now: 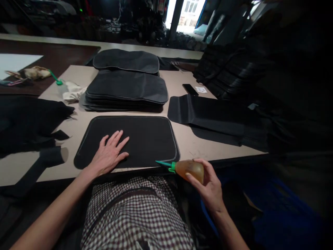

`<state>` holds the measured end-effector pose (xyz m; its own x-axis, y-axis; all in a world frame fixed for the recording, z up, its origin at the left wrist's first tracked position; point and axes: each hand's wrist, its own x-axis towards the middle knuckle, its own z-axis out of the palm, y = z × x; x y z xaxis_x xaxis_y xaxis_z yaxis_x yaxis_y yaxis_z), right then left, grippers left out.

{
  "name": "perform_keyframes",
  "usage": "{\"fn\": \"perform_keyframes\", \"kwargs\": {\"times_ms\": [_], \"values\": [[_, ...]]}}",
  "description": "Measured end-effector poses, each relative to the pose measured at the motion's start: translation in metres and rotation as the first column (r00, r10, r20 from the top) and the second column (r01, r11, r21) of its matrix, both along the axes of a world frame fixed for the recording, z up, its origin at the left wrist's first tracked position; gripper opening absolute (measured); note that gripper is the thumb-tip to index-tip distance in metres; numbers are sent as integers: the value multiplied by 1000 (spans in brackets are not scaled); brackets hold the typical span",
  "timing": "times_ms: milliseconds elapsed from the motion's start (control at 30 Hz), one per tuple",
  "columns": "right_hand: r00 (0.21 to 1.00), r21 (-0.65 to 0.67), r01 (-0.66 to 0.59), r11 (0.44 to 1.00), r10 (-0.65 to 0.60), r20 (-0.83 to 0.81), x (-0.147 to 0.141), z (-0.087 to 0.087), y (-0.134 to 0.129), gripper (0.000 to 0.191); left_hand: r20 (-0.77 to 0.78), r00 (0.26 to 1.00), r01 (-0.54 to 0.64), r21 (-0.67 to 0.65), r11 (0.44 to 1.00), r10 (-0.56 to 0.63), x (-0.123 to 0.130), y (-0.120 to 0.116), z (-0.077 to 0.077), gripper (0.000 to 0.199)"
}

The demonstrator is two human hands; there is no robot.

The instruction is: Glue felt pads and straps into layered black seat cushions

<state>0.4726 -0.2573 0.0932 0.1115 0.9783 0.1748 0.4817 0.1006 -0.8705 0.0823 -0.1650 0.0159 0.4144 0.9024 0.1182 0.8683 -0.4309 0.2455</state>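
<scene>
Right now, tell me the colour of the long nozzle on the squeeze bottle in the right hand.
The nozzle is teal-green, clearest in the head view.

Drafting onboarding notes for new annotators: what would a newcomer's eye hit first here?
Probably the amber squeeze bottle with its green nozzle, held in the right hand by the near right part of the black panel. Next, likely the left hand, spread on that panel's left half. Behind the panel, a stack of dark pieces stands out against the pale tabletop.
</scene>
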Motion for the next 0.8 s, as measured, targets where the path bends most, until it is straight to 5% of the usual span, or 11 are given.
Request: {"fn": "perform_keyframes", "kwargs": {"times_ms": [167, 300, 500, 700, 800], "values": [[984, 11, -173, 985, 172, 54, -46, -16, 13, 49, 134, 991, -9, -144, 990, 28, -4, 0, 12, 68], [951, 2, -305, 952, 304, 47, -87, -19, 28, 47, 405, 906, -13, -261, 965, 122, -14, 0, 22, 75], [893, 5, -448, 894, 447, 49, -141, -15, 52, 45, 754, 585, -90, -307, 947, 300, -43, -8, 40, 81], [832, 35, -554, 832, 551, 66, -191, -16, 74, 43, 940, 184, -296, -226, 928, 287, -83, -22, 47, 82], [793, 42, -609, 792, 605, 72, -216, -16, 81, 43, 961, 52, -385, -233, 893, 273, -97, -32, 52, 82]]}}
